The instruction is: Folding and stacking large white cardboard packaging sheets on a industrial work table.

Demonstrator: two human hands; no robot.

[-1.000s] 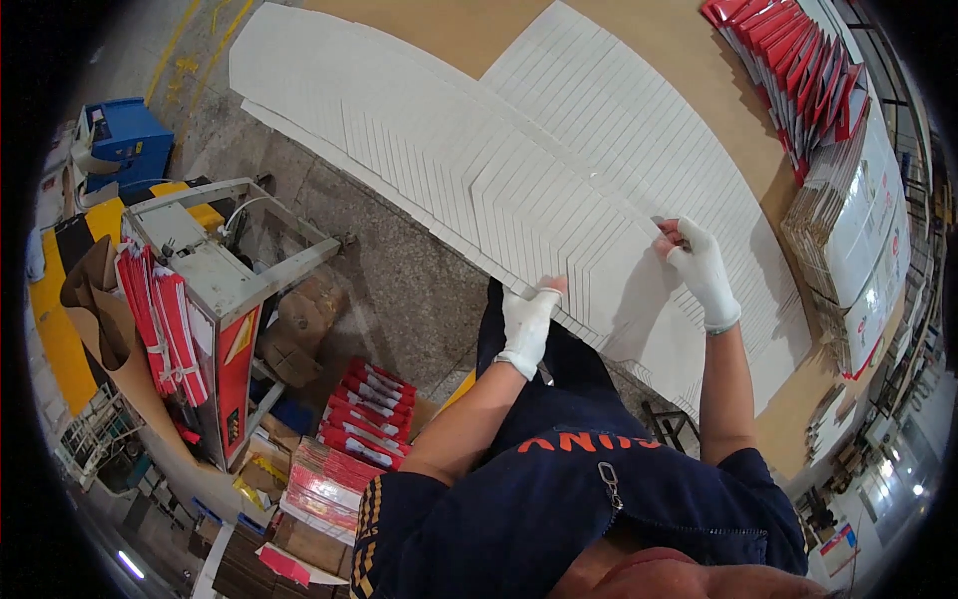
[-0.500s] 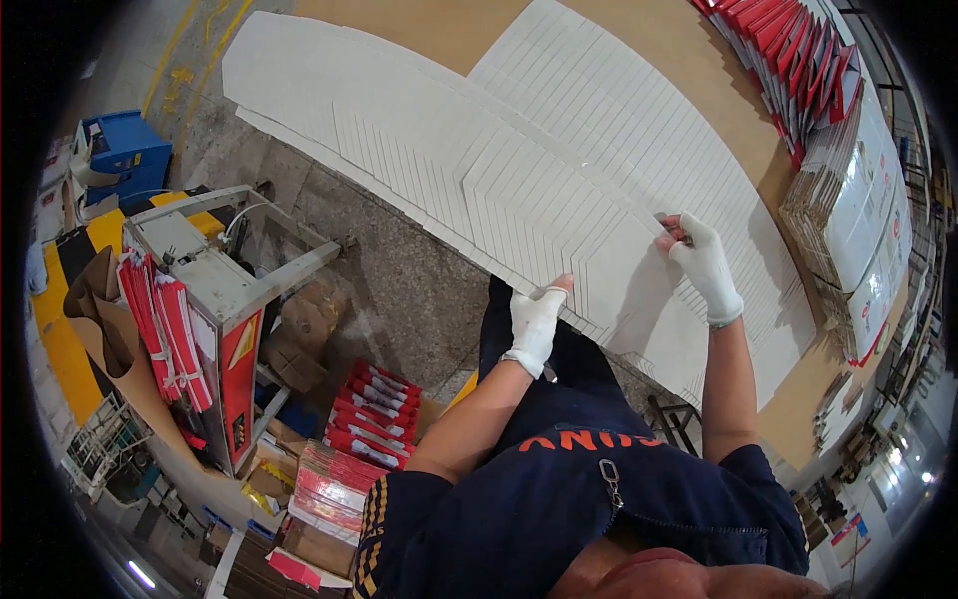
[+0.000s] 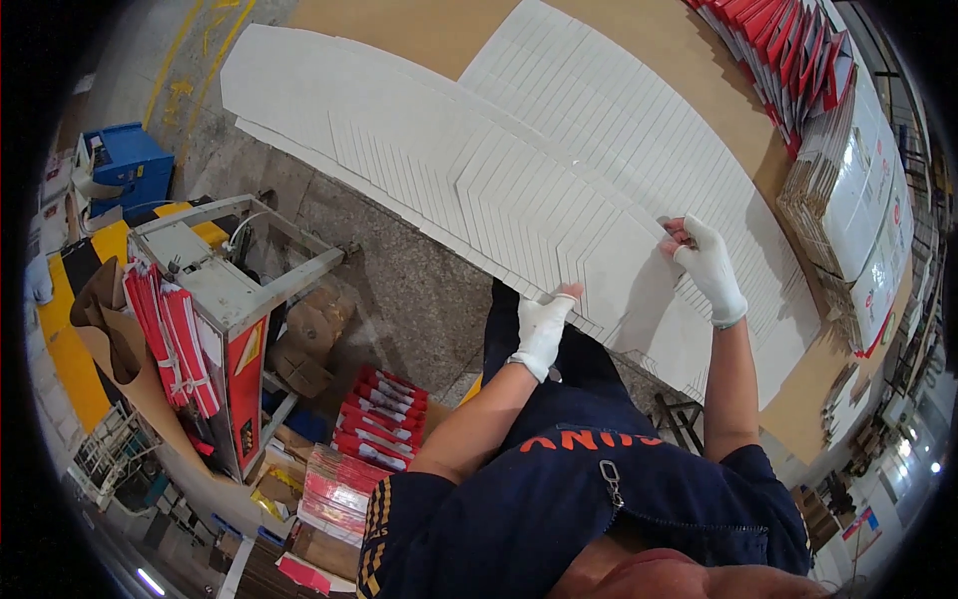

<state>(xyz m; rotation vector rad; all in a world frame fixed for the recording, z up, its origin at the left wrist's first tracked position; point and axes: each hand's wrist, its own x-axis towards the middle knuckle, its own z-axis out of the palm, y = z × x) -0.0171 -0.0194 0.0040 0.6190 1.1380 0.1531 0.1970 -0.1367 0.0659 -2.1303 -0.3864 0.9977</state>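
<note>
Gloved in white with bare fingertips, both hands work at fanned white sheets [image 3: 399,150] spread along the near edge of the brown counter [image 3: 389,25]. Left hand [image 3: 544,329] sits at the sheets' near edge, thumb laid along it; whether it pinches them I cannot tell. Right hand [image 3: 711,268] is over the overlapping rows, fingers curled inward, its grip unclear. Judging by this, arranging the layers is the step; moving them next would call for an even, two-handed hold.
</note>
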